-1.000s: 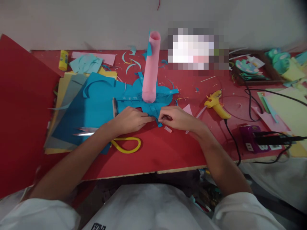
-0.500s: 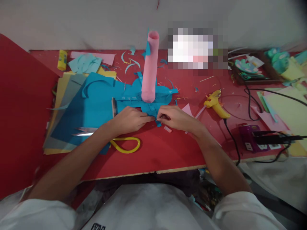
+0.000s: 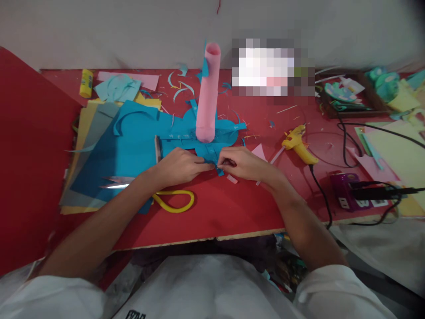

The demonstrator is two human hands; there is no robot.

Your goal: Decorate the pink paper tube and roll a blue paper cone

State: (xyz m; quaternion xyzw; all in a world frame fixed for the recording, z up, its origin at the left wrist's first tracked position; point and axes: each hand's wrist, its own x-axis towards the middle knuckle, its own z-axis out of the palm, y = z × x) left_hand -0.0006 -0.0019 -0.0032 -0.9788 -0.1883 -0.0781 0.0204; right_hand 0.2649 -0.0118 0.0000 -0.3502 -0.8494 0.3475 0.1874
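Note:
A pink paper tube (image 3: 208, 97) stands upright on a blue paper cutout (image 3: 186, 138) with several strips reaching out from it. At the cutout's near strip, my left hand (image 3: 183, 165) is closed, its thumb and fingertips pinching the blue paper. Just across from it, my right hand (image 3: 239, 162) pinches the same near strip, fingers curled and fingertips close to the left thumb. The exact grip is partly hidden by the fingers. A small pale eraser-like piece (image 3: 232, 179) lies below my right hand. Scissors with a yellow handle (image 3: 175, 210) lie under my left forearm.
A yellow glue gun (image 3: 299, 145) with its cord lies to the right, near a purple box (image 3: 345, 190) with plugs. Stacked coloured sheets (image 3: 99, 155) cover the left side. A yellow glue stick (image 3: 86, 83), a dark tray (image 3: 358, 113) and paper scraps are at the back.
Almost nothing differs. Both hands keep their place at the blue strip, with only a slight shift of the left fingers.

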